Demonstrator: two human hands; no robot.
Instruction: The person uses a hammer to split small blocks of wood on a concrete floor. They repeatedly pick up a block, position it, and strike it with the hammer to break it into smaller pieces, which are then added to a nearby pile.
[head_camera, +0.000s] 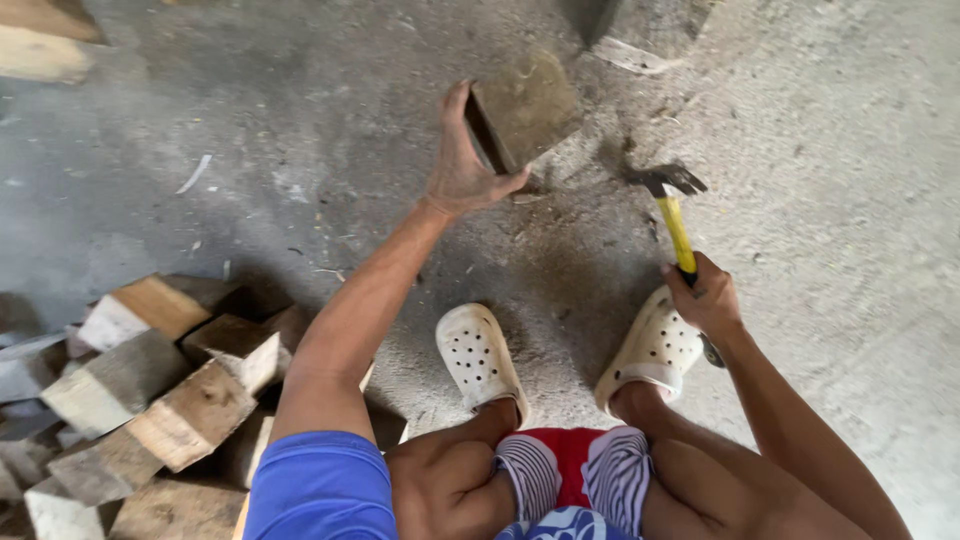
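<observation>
Holding the block (525, 108) tilted above the floor (300, 130) in our left hand (462, 165), grip closed on its edge, we keep the hammer (672, 205) just right, our right hand (703, 297) clenching its handle, head pointing toward the block.

Grey floor, pale wood, one streak of yellow

The block (525, 105) is dull olive-brown with a darker brown edge. The hammer (672, 205) has a bright yellow handle, a black grip and a dark grey head. The floor (300, 120) is mottled grey, paler and sandier to the right. The clogs (478, 355) are off-white, dotted with small round holes (smudged with grey dust). The wood pieces (150, 400) are tan with whitish ends. The sleeve (320, 485) is plain blue; the shorts (575, 470) are red with blue-and-white stripes.
</observation>
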